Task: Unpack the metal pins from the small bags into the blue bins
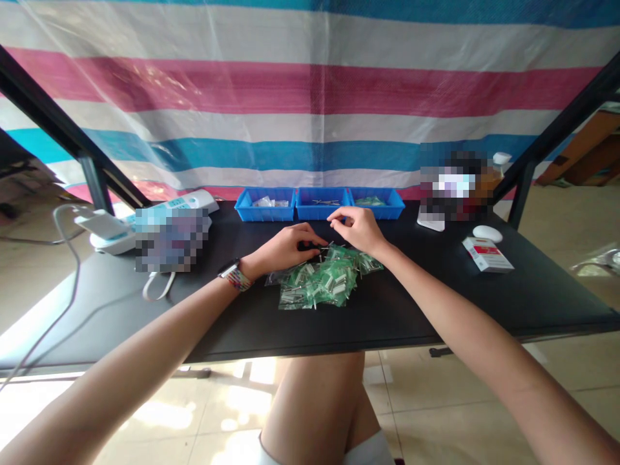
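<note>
Beside the green bags (pixel 323 285), left hand (pixel 283 249) curls loosely, grip unclear; right hand (pixel 359 230) pinches its fingertips together.

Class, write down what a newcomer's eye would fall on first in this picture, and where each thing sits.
The pink, white and blue striped tarp fills the whole background behind the black table. At the table's middle lies a heap of small green bags, with the left hand and right hand at its far edge. Three blue trays line the back.
</note>
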`<state>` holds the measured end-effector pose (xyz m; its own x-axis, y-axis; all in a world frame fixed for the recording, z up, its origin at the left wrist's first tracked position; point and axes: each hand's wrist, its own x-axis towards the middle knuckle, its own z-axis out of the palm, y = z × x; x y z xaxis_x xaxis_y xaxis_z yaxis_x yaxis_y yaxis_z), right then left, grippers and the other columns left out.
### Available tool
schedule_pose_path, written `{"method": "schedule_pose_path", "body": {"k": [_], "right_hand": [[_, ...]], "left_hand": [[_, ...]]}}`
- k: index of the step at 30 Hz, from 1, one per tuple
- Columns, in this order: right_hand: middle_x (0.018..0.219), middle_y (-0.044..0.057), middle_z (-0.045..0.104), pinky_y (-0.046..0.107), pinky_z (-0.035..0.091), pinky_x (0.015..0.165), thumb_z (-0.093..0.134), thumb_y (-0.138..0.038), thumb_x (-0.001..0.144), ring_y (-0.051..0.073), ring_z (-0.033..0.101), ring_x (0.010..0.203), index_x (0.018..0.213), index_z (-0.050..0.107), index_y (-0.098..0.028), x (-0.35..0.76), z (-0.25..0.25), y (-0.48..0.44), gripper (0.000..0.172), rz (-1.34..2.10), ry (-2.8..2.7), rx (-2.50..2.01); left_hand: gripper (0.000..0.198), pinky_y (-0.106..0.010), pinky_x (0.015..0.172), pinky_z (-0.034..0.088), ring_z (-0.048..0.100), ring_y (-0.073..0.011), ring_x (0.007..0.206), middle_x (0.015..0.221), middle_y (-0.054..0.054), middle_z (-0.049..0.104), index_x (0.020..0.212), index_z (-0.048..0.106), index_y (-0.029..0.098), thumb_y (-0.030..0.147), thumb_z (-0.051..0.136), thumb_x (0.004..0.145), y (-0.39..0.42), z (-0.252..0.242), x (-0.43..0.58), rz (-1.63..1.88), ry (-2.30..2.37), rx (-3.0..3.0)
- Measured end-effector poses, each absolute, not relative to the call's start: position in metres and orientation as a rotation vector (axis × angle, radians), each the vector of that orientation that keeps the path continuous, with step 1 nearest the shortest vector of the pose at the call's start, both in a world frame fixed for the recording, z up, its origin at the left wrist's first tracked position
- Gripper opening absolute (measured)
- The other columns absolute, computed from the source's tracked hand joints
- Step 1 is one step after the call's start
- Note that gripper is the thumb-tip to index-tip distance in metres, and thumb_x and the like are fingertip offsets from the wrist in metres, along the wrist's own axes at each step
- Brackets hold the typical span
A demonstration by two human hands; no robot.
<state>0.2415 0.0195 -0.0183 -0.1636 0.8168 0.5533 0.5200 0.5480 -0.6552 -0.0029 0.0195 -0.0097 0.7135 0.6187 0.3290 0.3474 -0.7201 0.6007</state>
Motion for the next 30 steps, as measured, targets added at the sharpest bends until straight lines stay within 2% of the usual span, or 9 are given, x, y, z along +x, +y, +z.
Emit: {"method": "schedule_pose_path", "body": {"k": [4, 10, 16, 21, 25, 30], "right_hand": [[0.082, 0.002, 0.076, 0.029, 0.043, 0.064, 0.072, -0.012, 0.081, 0.012, 0.054, 0.059, 0.083, 0.084, -0.019, 0.239, -0.018, 0.017, 0.015, 0.452, -2.041, -1.073], [0.079, 0.002, 0.073, 0.029, 0.044, 0.068, 0.072, -0.009, 0.081, 0.014, 0.059, 0.066, 0.081, 0.084, -0.02, 0.239, -0.023, 0.018, 0.016, 0.531, -2.086, -1.074], [0.09, 0.004, 0.077, 0.03, 0.05, 0.069, 0.07, -0.019, 0.085, 0.017, 0.066, 0.075, 0.093, 0.082, -0.019, 0.233, -0.023, 0.013, 0.014, 0.693, -1.916, -0.979], [0.084, 0.003, 0.076, 0.032, 0.053, 0.07, 0.072, -0.025, 0.084, 0.019, 0.068, 0.074, 0.092, 0.077, -0.02, 0.227, -0.021, 0.006, 0.011, 0.715, -1.817, -0.911], [0.084, 0.003, 0.074, 0.033, 0.054, 0.072, 0.072, -0.028, 0.086, 0.02, 0.068, 0.074, 0.088, 0.073, -0.021, 0.224, -0.019, 0.003, 0.007, 0.663, -1.736, -0.915], [0.08, 0.003, 0.07, 0.031, 0.052, 0.066, 0.073, -0.041, 0.089, 0.019, 0.066, 0.072, 0.088, 0.07, -0.022, 0.223, -0.017, 0.001, 0.019, 0.736, -1.683, -0.949]], "left_hand": [[0.022, -0.035, 0.093, 0.055, 0.071, -0.0237, 0.1, 0.106, -0.008, 0.074, 0.106, 0.085, 0.025, 0.036, 0.07, 0.095, 0.02, -0.013, -0.003, 0.697, 0.722, 2.462], [0.019, -0.032, 0.082, 0.054, 0.07, -0.0206, 0.089, 0.101, -0.008, 0.073, 0.098, 0.081, 0.022, 0.033, 0.066, 0.096, 0.025, -0.018, -0.004, 0.712, 0.749, 2.485], [0.018, -0.028, 0.074, 0.053, 0.066, -0.0172, 0.078, 0.094, -0.006, 0.075, 0.096, 0.077, 0.019, 0.033, 0.065, 0.093, 0.026, -0.017, -0.004, 0.84, 0.843, 2.377], [0.033, -0.027, 0.066, 0.049, 0.062, -0.0164, 0.072, 0.084, -0.005, 0.074, 0.094, 0.075, 0.017, 0.049, 0.067, 0.095, 0.034, -0.02, -0.005, 1.002, 0.953, 2.147], [0.044, -0.028, 0.069, 0.05, 0.064, -0.0166, 0.073, 0.082, -0.005, 0.074, 0.088, 0.073, 0.016, 0.059, 0.066, 0.097, 0.035, -0.02, -0.004, 1.024, 0.903, 2.048], [0.05, -0.029, 0.07, 0.051, 0.063, -0.0163, 0.072, 0.079, -0.006, 0.073, 0.082, 0.073, 0.017, 0.062, 0.061, 0.1, 0.029, -0.012, -0.001, 0.99, 0.876, 2.067]]}}
